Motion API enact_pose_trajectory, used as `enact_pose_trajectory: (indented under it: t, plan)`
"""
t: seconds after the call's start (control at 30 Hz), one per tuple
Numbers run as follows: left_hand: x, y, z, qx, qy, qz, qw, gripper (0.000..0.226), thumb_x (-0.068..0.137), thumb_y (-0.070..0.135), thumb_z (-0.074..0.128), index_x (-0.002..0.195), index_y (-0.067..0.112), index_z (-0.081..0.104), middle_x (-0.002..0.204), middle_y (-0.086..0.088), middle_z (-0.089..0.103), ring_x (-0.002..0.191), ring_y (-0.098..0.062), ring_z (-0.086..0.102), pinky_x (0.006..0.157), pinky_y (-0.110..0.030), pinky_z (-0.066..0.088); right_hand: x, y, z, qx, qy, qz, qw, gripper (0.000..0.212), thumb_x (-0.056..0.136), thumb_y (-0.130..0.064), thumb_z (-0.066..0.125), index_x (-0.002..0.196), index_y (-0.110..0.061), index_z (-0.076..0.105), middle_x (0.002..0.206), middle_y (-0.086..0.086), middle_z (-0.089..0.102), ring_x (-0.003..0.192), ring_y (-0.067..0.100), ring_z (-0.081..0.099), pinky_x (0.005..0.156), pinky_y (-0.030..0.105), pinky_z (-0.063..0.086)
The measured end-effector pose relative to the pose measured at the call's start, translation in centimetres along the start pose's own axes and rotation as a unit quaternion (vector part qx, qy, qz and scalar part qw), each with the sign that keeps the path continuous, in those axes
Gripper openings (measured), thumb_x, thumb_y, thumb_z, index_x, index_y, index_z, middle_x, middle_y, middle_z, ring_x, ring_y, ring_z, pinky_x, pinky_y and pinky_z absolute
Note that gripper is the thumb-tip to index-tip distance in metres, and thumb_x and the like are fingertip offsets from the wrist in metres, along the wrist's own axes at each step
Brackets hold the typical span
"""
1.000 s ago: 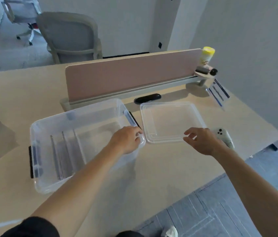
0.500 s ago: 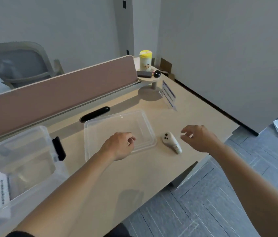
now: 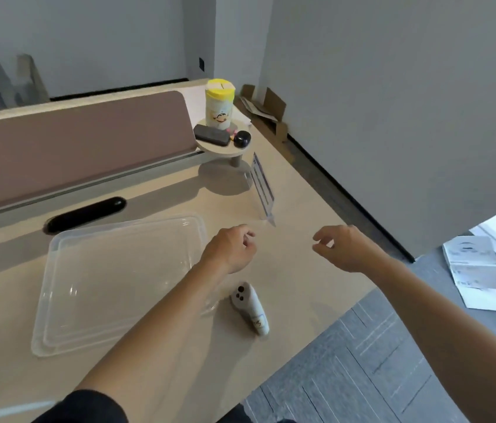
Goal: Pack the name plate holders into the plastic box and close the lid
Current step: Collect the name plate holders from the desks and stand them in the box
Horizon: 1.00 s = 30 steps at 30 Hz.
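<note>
A clear name plate holder with a blue-and-white card stands on the desk, just beyond both hands. My left hand hovers over the desk right of the clear box lid, fingers loosely curled, holding nothing. My right hand floats to the right near the desk's edge, fingers apart and empty. The lid lies flat on the desk. The plastic box itself is out of view to the left.
A white remote-like device lies near my left forearm. A small round shelf carries a yellow-lidded canister, a dark case and a black ball. A brown divider panel runs along the back. Papers lie on the floor.
The view has swung right, so the plastic box has left the frame. Both hands have moved right, away from the box and lid, toward the standing name plate holder.
</note>
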<state>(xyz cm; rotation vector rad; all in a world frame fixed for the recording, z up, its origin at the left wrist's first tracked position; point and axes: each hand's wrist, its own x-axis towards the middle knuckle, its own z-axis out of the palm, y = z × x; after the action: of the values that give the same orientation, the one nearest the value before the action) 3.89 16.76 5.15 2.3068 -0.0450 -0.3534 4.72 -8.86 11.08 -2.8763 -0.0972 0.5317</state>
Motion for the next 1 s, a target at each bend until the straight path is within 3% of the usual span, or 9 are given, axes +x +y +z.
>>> enact_pose_trajectory:
  t: [0.33, 0.43, 0.7, 0.87, 1.0]
  plan:
    - [10.4, 2.9, 4.4, -0.045, 0.05, -0.117, 0.991, 0.037, 0.092, 0.035, 0.055, 0.129, 0.026, 0.053, 0.108, 0.008, 0.065, 0.102, -0.021, 0.062, 0.085, -0.033, 0.05, 16.0, 4.0, -3.9, -0.028, -0.053, -0.096, 0.994, 0.038, 0.097, -0.041, 0.057, 0.129, -0.022, 0.061, 0.124, 0.0, 0.066, 0.099, 0.019, 0.064, 0.088, 0.037, 0.053]
    - [13.1, 4.2, 5.9, -0.045, 0.081, -0.168, 0.981, 0.047, 0.092, 0.041, 0.056, 0.136, 0.026, 0.047, 0.117, 0.004, 0.064, 0.11, -0.023, 0.059, 0.092, -0.038, 0.05, 21.6, 5.0, -4.3, -0.021, -0.06, -0.138, 0.988, 0.042, 0.097, -0.041, 0.057, 0.133, -0.02, 0.058, 0.128, 0.005, 0.064, 0.108, 0.025, 0.062, 0.091, 0.038, 0.052]
    - [19.1, 8.1, 9.0, -0.084, 0.147, -0.323, 0.931, 0.067, 0.088, 0.049, 0.06, 0.144, 0.018, 0.038, 0.135, -0.004, 0.056, 0.122, -0.025, 0.054, 0.099, -0.035, 0.045, 32.9, 3.7, -5.2, 0.028, -0.126, -0.216, 0.968, 0.068, 0.097, -0.05, 0.052, 0.151, -0.013, 0.033, 0.146, 0.015, 0.05, 0.13, 0.035, 0.05, 0.105, 0.045, 0.045]
    - [24.0, 9.0, 10.1, -0.049, 0.148, -0.391, 0.907, 0.058, 0.09, 0.051, 0.056, 0.133, 0.014, 0.044, 0.119, -0.007, 0.062, 0.103, -0.027, 0.062, 0.079, -0.034, 0.049, 38.7, 1.7, -4.6, 0.07, -0.184, -0.218, 0.956, 0.088, 0.092, -0.066, 0.046, 0.158, -0.015, 0.018, 0.161, 0.012, 0.03, 0.143, 0.035, 0.036, 0.112, 0.048, 0.035]
    - [26.6, 8.6, 11.1, 0.002, 0.164, -0.422, 0.892, 0.033, 0.097, 0.037, 0.05, 0.117, 0.011, 0.049, 0.11, -0.013, 0.062, 0.1, -0.034, 0.062, 0.076, -0.037, 0.047, 40.7, 0.7, -3.9, 0.132, -0.25, -0.235, 0.93, 0.084, 0.092, -0.066, 0.048, 0.158, -0.023, 0.019, 0.161, 0.005, 0.03, 0.145, 0.031, 0.034, 0.113, 0.043, 0.031]
